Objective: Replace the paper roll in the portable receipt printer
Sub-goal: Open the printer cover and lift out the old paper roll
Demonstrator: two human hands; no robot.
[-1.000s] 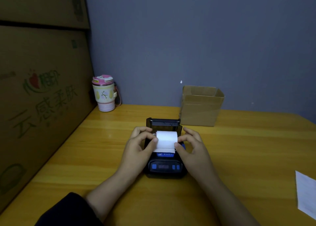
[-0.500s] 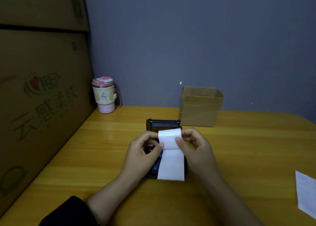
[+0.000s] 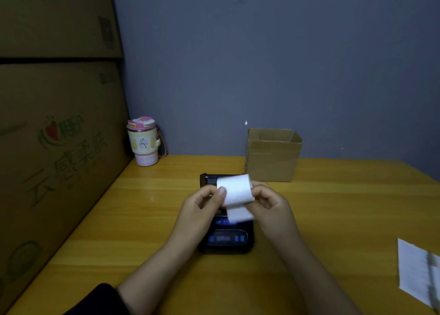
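Observation:
A black portable receipt printer [image 3: 226,239] with blue buttons sits on the wooden table, its lid [image 3: 208,178] tilted open at the far end. Above it I hold a white paper roll [image 3: 235,189], lifted clear of the printer. My left hand [image 3: 202,209] pinches the roll's left end with thumb and fingers. My right hand [image 3: 269,202] grips its right end. A short loose tail of paper [image 3: 239,214] hangs down from the roll over the printer's open bay.
An open brown cardboard box [image 3: 273,164] stands just behind the printer to the right. A pink-lidded tumbler [image 3: 144,144] is at the back left by large cardboard cartons [image 3: 59,136]. A white sheet [image 3: 419,269] lies at the table's right edge.
The roll went from lying in the printer bay to being lifted above it in both hands. The hanging tail is shorter now than half a second ago.

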